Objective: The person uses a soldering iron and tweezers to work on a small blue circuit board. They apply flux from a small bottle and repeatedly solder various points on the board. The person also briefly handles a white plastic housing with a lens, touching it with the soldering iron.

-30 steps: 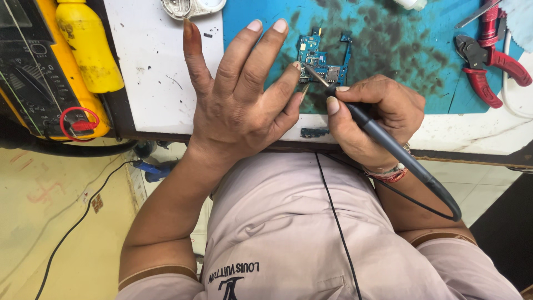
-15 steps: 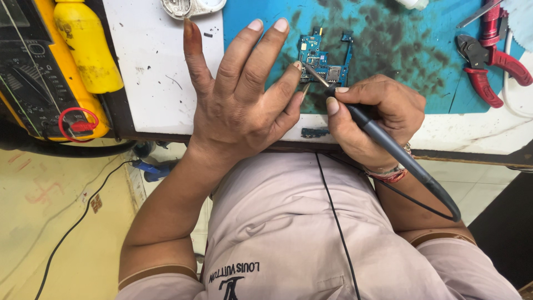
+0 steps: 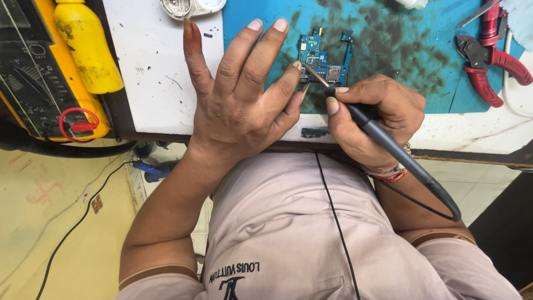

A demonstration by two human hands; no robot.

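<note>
From my remote seat I take the small blue printed circuit board (image 3: 323, 58) as the landmark: it lies flat on the stained teal work mat (image 3: 388, 33). My left hand (image 3: 239, 105) is spread wide, palm down just left of the board, its ring fingertip pressing the board's left edge, which I judge pins it against sliding. My right hand (image 3: 372, 114), just below the board, is closed pen-style around the slim dark grey soldering iron (image 3: 388, 147), tip on the board, for fine control. Red-handled cutting pliers (image 3: 491, 61) rest well right of the board, a yellow plastic bottle (image 3: 86, 44) far left.
</note>
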